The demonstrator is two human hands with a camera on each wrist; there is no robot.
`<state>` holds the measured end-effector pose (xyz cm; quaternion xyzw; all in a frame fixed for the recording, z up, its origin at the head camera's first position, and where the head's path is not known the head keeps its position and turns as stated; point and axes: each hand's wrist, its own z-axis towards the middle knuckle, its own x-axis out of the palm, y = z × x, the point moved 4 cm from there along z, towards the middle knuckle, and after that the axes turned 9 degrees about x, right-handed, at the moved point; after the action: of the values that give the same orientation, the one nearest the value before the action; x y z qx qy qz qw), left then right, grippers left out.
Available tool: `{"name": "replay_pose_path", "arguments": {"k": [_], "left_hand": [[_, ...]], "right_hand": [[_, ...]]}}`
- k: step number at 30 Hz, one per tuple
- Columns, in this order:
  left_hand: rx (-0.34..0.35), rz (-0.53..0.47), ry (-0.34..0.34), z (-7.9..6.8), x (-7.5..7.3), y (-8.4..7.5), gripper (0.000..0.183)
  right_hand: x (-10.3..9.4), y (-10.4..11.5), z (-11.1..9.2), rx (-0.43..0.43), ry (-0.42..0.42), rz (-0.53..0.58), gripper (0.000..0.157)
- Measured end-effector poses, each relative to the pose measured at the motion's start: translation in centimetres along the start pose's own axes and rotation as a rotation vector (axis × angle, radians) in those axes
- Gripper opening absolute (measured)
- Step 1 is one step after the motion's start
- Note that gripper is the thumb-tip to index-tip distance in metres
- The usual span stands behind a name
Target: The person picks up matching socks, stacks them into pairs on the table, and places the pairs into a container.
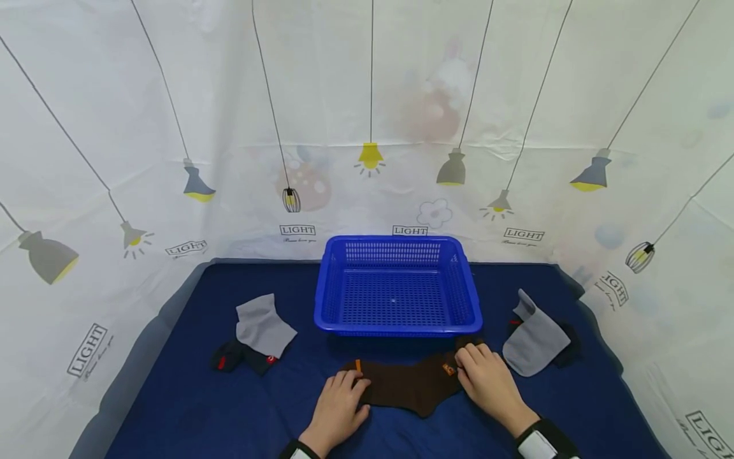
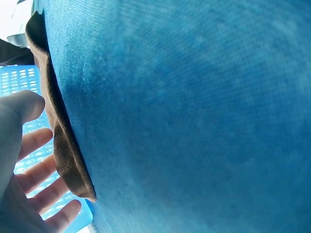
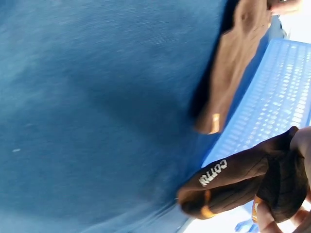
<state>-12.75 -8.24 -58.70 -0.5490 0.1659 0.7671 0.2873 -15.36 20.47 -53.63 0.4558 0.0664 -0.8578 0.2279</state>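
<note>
A brown sock (image 1: 401,386) lies flat on the dark blue cloth, an orange mark near each end. At its left end my left hand (image 1: 338,405) rests with fingertips touching the fabric; in the left wrist view the fingers (image 2: 36,174) are spread and fairly straight. My right hand (image 1: 487,379) is at the other end. It grips a second brown sock (image 3: 233,179) with white "COTTON" lettering, seen bunched in the right wrist view. Part of that held sock is hidden behind the fingers.
A blue plastic basket (image 1: 395,328) stands just beyond the brown socks. To the left, a grey sock (image 1: 264,325) overlaps dark socks (image 1: 229,357) with red marks. On the right, another grey sock (image 1: 536,341) covers dark fabric (image 1: 569,344). A printed white curtain (image 1: 367,204) surrounds the table.
</note>
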Motion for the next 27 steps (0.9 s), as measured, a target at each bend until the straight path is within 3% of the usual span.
{"name": "replay_pose_path", "arguments": {"k": [12,27], "left_hand": [[-0.018,-0.023,0.035,0.0,-0.1,0.3,0.037],[-0.044,-0.029,0.05,-0.2,-0.7,0.9,0.038]], "right_hand": [[-0.3,3.9,3.2,-0.117,-0.021,0.082,0.018],[-1.3,8.4,6.3,-0.185,-0.065,0.247,0.018]]}}
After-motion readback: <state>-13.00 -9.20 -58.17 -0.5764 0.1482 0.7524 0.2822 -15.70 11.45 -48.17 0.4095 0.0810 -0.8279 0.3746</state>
